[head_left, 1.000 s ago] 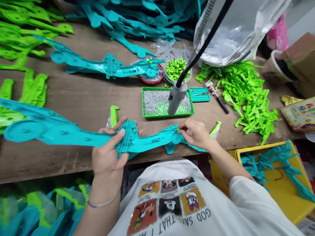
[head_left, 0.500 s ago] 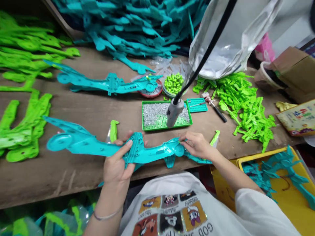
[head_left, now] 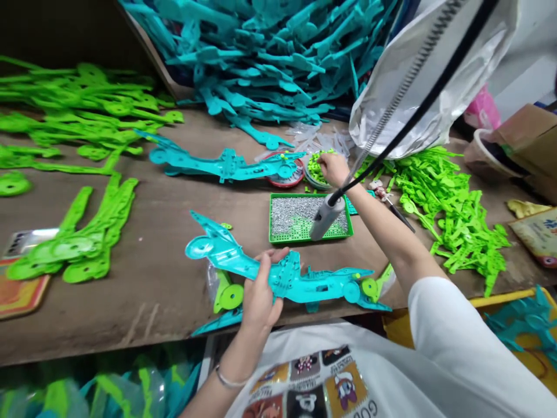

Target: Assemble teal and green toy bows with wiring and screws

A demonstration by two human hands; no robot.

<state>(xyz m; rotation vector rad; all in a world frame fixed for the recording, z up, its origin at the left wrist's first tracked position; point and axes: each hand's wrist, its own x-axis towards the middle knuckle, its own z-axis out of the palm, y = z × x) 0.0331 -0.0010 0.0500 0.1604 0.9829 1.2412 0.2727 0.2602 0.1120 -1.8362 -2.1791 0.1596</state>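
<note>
My left hand (head_left: 260, 293) is closed around the middle of a long teal plastic body part (head_left: 319, 289), held over the table's front edge. Bright green wheel-like pieces (head_left: 230, 296) with clear parts show at both its ends. A small yellow-green piece (head_left: 357, 275) sits on its right end. At the back, my right hand (head_left: 334, 168) dips with curled fingers into a bowl of small green pieces (head_left: 317, 159); its fingertips are hidden among them. Just in front is a green tray (head_left: 272, 239) of small silver pieces, with a grey hanging power tool (head_left: 324, 219) over it.
A second teal body (head_left: 195, 166) lies behind, beside a red basket (head_left: 285, 182). Green parts pile up at left (head_left: 87, 104) and right (head_left: 452, 215); teal parts (head_left: 261, 58) heap at the back. A black cable (head_left: 418, 110) and spring cross the right. A yellow bin (head_left: 483, 301) stands at lower right.
My right hand has left the teal body's right end and moved up and back to the bowl. My left hand still holds the body. The view has shifted left.
</note>
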